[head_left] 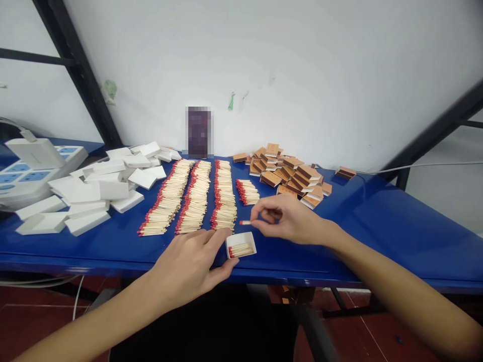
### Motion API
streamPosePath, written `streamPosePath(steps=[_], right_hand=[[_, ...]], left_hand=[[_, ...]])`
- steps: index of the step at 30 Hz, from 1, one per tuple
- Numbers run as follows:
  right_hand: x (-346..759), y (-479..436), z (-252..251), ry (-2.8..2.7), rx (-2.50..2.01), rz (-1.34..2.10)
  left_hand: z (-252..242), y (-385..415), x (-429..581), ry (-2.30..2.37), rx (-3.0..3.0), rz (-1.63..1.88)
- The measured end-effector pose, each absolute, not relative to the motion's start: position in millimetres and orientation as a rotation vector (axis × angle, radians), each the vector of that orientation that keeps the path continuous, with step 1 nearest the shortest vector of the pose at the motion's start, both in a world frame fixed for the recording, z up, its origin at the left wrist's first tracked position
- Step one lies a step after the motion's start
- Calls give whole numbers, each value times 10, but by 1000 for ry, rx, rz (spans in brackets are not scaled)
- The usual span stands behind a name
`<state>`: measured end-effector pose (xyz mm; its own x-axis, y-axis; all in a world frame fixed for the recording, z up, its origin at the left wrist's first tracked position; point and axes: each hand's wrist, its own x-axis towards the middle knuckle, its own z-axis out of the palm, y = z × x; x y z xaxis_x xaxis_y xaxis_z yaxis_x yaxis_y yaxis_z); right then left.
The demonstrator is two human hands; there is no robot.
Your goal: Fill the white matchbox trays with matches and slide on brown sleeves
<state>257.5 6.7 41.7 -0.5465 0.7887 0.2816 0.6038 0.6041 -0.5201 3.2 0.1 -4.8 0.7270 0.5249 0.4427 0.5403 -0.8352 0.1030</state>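
My left hand [199, 259] grips a small white matchbox tray [252, 237] by its left end, thumb below and fingers above. Several red-headed matches [241, 249] lie side by side inside it. Just above and right of the tray, my right hand [281, 218] pinches a match [245, 222] between thumb and fingertip, its red head pointing left. Beyond the hands, long rows of matches [222, 196] are spread on the blue table [362, 236], heads to the left. A shorter group of matches [248, 192] lies close to my right fingers.
White empty trays [113, 173] are heaped at the left beside a power strip [37, 171] with a plugged-in charger [35, 152]. Orange-brown matchbox sleeves [290, 173] pile up at the back right. A blurred dark upright object [199, 131] leans on the wall. A cable [422, 167] runs at right.
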Motion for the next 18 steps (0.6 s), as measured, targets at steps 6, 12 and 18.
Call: streamPosePath(steps=[6,12,18], right_hand=[[2414,-45,367,-2463,-933,564],[2539,49,374,-2374,-1086,309],[2777,296,271,-2340,-1501,-48]], left_hand=[[-38,-10,30,-892,-2884,-731],[-37,-11,20,-881,-2860,-725],[-51,-11,26,-879,-2866,-733]])
